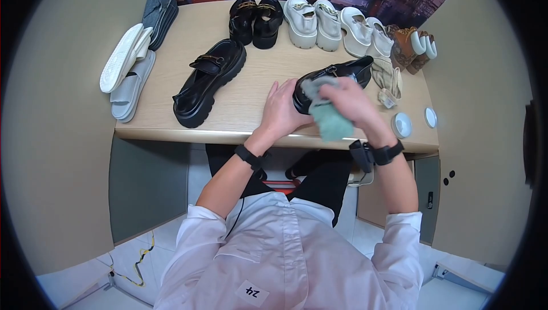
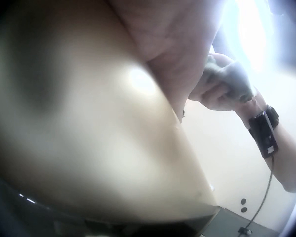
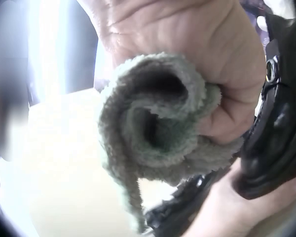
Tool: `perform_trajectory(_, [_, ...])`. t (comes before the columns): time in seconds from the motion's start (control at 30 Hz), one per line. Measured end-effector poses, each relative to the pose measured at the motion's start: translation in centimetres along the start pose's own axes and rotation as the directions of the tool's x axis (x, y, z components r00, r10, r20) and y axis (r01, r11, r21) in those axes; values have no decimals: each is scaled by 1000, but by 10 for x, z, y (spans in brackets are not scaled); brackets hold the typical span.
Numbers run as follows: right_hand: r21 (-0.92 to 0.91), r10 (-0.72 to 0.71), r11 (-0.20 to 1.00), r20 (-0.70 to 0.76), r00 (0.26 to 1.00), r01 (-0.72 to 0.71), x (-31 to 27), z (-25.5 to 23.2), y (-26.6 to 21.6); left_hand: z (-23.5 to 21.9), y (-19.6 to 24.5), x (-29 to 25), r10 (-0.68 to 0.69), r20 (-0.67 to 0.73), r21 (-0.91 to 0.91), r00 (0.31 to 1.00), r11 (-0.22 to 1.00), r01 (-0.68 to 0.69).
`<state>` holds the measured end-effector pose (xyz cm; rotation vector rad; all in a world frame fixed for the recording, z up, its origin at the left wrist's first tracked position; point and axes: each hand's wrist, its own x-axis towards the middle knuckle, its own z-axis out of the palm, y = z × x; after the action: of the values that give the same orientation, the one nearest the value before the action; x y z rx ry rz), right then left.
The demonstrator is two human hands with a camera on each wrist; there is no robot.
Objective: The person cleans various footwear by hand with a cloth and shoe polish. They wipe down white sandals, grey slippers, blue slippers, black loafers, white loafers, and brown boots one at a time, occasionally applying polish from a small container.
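Note:
My left hand [image 1: 282, 109] grips a black chunky-soled loafer [image 1: 361, 69] near the table's front edge. In the right wrist view its fingers [image 3: 237, 202] reach along the underside of that loafer's end. Bunched in my right hand [image 1: 353, 103] is a pale green fluffy cloth [image 1: 333, 124], which overlaps the shoe's near side in the head view. Seen from the right wrist, the cloth [image 3: 153, 108] is rolled in folds under the curled fingers. The matching black loafer [image 1: 208, 79] stands on the table to the left.
Along the back of the wooden table [image 1: 154, 96] stand black shoes [image 1: 268, 22], white shoes [image 1: 301, 22] and brown shoes [image 1: 402, 45]. Grey slippers [image 1: 160, 13] and pale slides [image 1: 134, 84] lie at the left. A beige cloth [image 1: 388, 76] and small white dishes [image 1: 402, 124] are at the right.

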<state>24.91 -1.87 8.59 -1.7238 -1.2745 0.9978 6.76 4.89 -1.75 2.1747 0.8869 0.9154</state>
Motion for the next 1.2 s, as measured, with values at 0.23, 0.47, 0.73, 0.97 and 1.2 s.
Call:
perform_trajectory(0.23, [-171, -88, 985, -322, 943, 34, -6, -74, -30, -3, 2, 1, 14, 11, 32, 1000, 999, -15])
perform_trajectory(0.47, [-822, -354, 544, -45, 934, 167, 1, 14, -6, -1, 4, 0, -25, 30, 20, 999, 999, 25])
perform_trajectory(0.73, [-637, -246, 746, 11, 969, 197, -7, 36, -20, 8, -6, -1, -4, -49, 41, 999, 999, 6])
perform_trajectory(0.97, [366, 168, 925, -155, 974, -101, -10, -33, -53, -7, 8, 1, -31, 28, 20, 999, 999, 30])
perform_trajectory(1.2, [-569, -292, 808, -155, 944, 156, -8, -26, -31, 1, -1, 1, -14, 2, 44, 1000, 999, 14])
